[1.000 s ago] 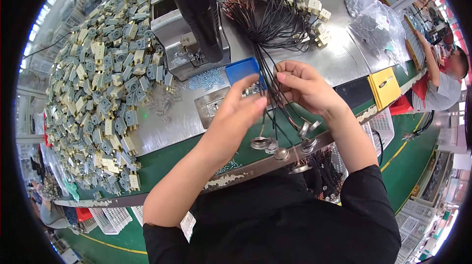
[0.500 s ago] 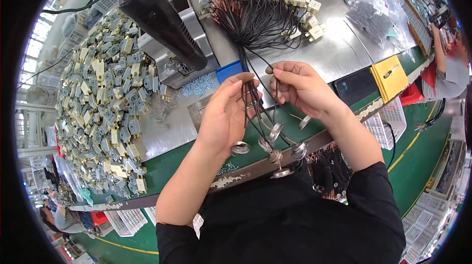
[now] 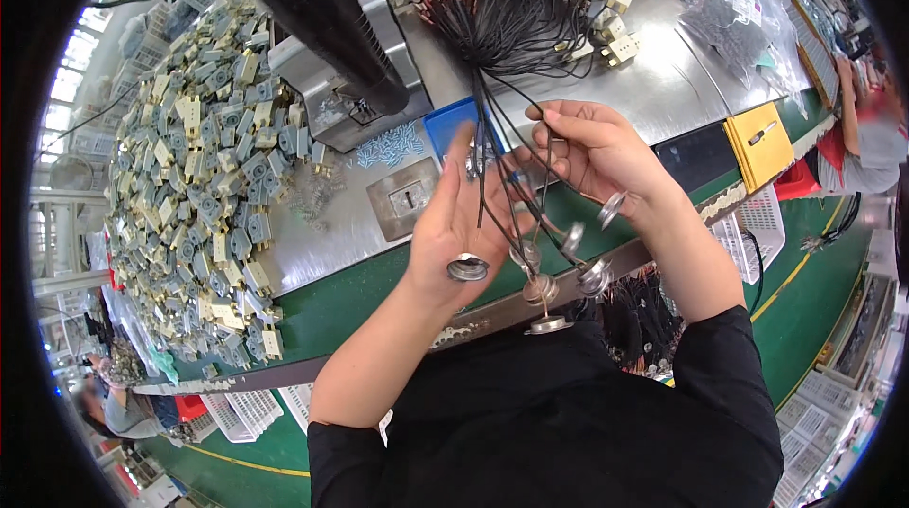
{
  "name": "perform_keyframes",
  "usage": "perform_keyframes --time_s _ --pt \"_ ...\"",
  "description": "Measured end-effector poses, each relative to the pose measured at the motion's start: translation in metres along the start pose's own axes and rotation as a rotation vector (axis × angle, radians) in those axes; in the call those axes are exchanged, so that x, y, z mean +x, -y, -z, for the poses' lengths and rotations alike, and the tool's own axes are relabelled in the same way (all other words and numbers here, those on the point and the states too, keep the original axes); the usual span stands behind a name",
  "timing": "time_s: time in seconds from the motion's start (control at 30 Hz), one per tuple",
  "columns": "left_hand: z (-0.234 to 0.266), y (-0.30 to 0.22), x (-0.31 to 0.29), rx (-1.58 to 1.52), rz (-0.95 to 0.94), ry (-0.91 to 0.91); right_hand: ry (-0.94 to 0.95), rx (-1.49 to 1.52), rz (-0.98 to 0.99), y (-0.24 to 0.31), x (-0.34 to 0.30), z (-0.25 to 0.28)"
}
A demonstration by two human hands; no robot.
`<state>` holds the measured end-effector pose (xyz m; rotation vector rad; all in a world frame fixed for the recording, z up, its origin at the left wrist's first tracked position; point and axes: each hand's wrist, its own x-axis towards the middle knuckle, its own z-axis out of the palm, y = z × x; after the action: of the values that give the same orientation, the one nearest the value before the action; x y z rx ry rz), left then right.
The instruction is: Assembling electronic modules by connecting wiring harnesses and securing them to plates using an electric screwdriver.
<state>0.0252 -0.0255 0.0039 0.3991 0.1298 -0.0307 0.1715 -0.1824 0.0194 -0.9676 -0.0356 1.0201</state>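
Note:
A bundle of black cables runs from a heap on the bench down between my hands. Round metal caps hang on the cable ends near the bench edge, one metal cap low in the middle and another cap by my right wrist. My right hand pinches one black cable between thumb and fingertips, its other fingers curled. My left hand has its fingers stretched and apart, slightly blurred, with several cables lying across them. One more metal cap shows in front of my left palm.
Grey and cream plastic parts form a big pile at left. A black cylindrical tool stands over a metal fixture beside blue screws and a blue tray. A phone and yellow notebook lie at right.
My left hand has loosened from the cable bundle and its fingers have spread. My right hand keeps its pinch on a cable. The view has shifted slightly.

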Motion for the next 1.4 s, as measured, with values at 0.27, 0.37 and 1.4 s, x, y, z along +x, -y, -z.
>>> perform_keyframes --time_s 0.27,0.37,1.4 --pt "0.016 0.026 -0.01 0.053 0.08 -0.057 0.005 0.01 -0.001 -0.011 0.002 0.002" --pt "0.014 0.022 -0.007 0.093 0.095 -0.06 0.033 0.004 -0.014 -0.01 0.002 0.004" --pt "0.025 0.048 0.006 -0.169 0.45 -0.123 -0.014 -0.006 0.006 -0.004 0.006 -0.002"
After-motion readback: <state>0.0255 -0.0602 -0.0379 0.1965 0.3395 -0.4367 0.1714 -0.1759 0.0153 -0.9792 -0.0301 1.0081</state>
